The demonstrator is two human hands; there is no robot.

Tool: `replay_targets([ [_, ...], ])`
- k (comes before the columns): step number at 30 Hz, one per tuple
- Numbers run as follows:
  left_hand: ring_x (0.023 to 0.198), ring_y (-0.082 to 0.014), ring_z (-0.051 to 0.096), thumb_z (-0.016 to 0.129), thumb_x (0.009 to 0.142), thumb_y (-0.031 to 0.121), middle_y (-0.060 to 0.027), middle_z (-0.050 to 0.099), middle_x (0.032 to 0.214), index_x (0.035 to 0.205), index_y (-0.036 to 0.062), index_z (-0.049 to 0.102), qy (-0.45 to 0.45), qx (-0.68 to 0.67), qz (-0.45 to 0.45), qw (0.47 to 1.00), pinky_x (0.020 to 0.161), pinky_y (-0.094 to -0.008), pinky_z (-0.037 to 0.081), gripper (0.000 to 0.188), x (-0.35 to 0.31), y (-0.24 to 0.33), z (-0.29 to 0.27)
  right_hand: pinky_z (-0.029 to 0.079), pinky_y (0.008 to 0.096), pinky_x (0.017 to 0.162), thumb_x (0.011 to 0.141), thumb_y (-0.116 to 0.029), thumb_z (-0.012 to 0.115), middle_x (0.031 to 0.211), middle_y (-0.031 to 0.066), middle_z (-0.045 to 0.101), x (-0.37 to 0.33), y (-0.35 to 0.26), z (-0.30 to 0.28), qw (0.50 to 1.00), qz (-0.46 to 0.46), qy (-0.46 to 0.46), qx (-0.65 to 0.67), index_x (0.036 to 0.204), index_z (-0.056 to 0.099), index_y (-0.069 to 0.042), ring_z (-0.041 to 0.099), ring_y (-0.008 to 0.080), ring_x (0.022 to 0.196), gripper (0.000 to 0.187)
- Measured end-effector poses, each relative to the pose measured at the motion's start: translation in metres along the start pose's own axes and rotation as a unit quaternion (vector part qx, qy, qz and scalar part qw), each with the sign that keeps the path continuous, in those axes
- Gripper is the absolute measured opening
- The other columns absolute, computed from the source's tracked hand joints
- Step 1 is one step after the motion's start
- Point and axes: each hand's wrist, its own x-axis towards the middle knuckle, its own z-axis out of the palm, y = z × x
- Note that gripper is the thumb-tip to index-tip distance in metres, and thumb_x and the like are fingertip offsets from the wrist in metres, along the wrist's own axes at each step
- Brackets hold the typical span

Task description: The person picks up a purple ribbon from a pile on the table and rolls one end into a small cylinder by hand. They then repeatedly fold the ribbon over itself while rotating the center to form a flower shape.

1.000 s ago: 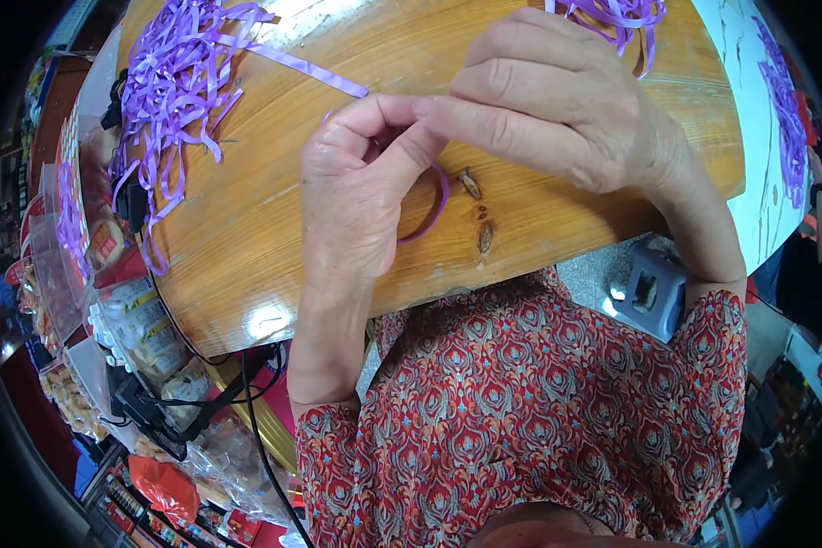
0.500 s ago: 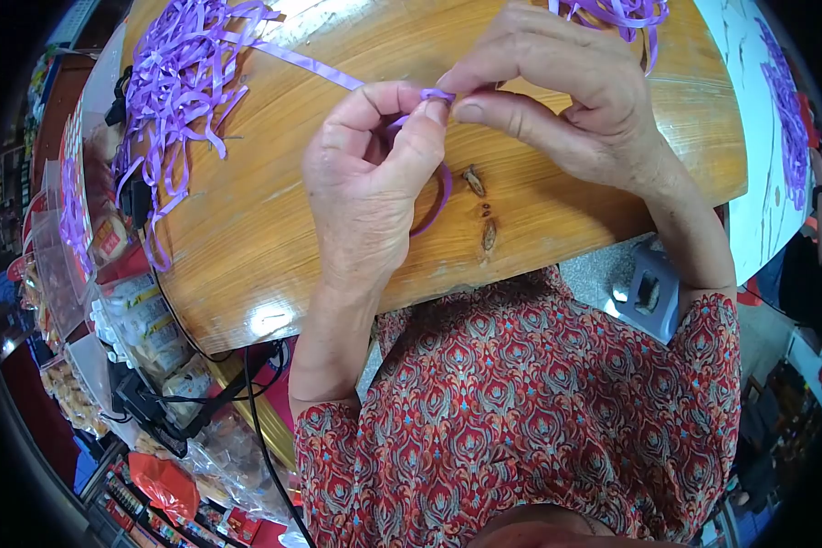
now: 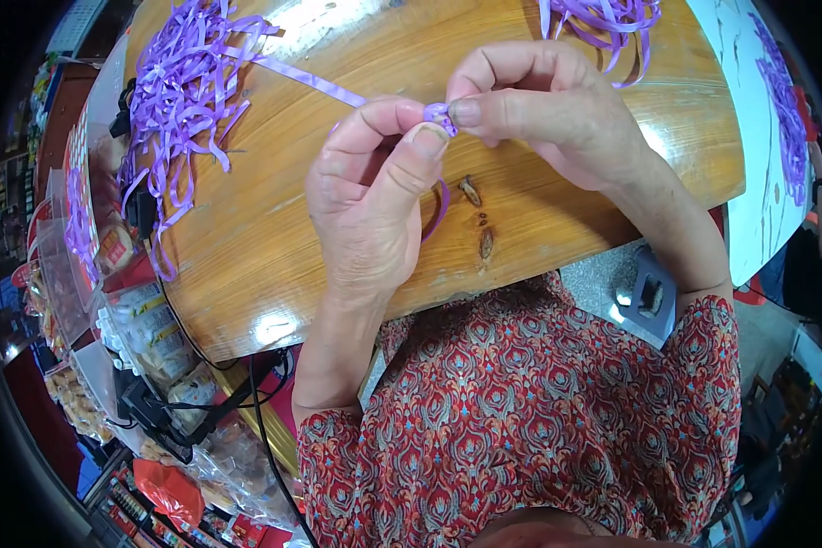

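Between my two hands is a small folded or looped piece of purple ribbon. My left hand pinches it between thumb and forefinger, the other fingers curled in. At its right edge, the thumb and forefinger of my right hand are closed on the ribbon; their exact hold is partly hidden. From the left hand a flat purple strand runs up left to a tangled heap of purple ribbon. Another length hangs in a curve below the left palm, resting near the wooden table.
More purple ribbon lies at the far right of the table, and a further bunch on a white marbled surface. Packaged goods and black cables crowd the left side. A grey plastic stool stands below the table edge.
My right thumb and forefinger have come down and closed at the ribbon's right edge. The folded piece has turned and shows more of its face. Both hands sit slightly lower.
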Motion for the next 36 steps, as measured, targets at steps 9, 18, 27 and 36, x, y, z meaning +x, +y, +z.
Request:
replay_targets([
  [9, 0.067, -0.0095, 0.049, 0.061, 0.084, 0.005, -0.0037, 0.059, 0.086, 0.097, -0.0005, 0.057, 0.015, -0.109, -0.033, 0.993, 0.057, -0.0227, 0.040, 0.015, 0.001, -0.002, 0.000, 0.045, 0.0230, 0.067, 0.081, -0.003, 0.063, 0.081, 0.0025, 0.061, -0.001, 0.005, 0.011, 0.977, -0.145, 0.045, -0.149, 0.093, 0.060, 0.003, 0.055, 0.0082, 0.076, 0.014],
  [18, 0.067, -0.0088, 0.049, 0.062, 0.084, 0.007, -0.0028, 0.059, 0.084, 0.096, 0.0004, 0.058, 0.028, -0.108, -0.052, 0.992, 0.057, -0.0222, 0.039, 0.014, 0.001, -0.001, -0.001, 0.044, 0.0272, 0.061, 0.070, 0.005, 0.068, 0.079, 0.0084, 0.061, 0.002, -0.003, 0.007, 0.838, -0.365, 0.030, -0.405, 0.088, 0.064, 0.002, 0.058, 0.0190, 0.071, 0.018],
  [27, 0.066, -0.0062, 0.046, 0.062, 0.083, 0.004, -0.0009, 0.058, 0.082, 0.093, 0.0007, 0.059, 0.039, -0.057, -0.061, 0.996, 0.058, -0.0199, 0.037, 0.011, 0.000, -0.001, 0.000, 0.043, 0.0273, 0.061, 0.072, 0.003, 0.067, 0.077, 0.0077, 0.061, 0.001, -0.002, 0.005, 0.882, -0.312, 0.018, -0.354, 0.083, 0.063, 0.001, 0.057, 0.0177, 0.070, 0.011],
  [36, 0.077, -0.0065, 0.052, 0.063, 0.080, -0.002, -0.0004, 0.059, 0.087, 0.099, 0.0007, 0.060, 0.015, 0.042, -0.022, 0.999, 0.070, -0.0198, 0.043, 0.019, -0.004, 0.000, 0.008, 0.039, 0.0226, 0.066, 0.079, 0.002, 0.060, 0.080, 0.0017, 0.053, -0.007, -0.003, 0.003, 0.964, -0.167, 0.045, -0.203, 0.084, 0.057, 0.002, 0.050, 0.0083, 0.075, 0.006],
])
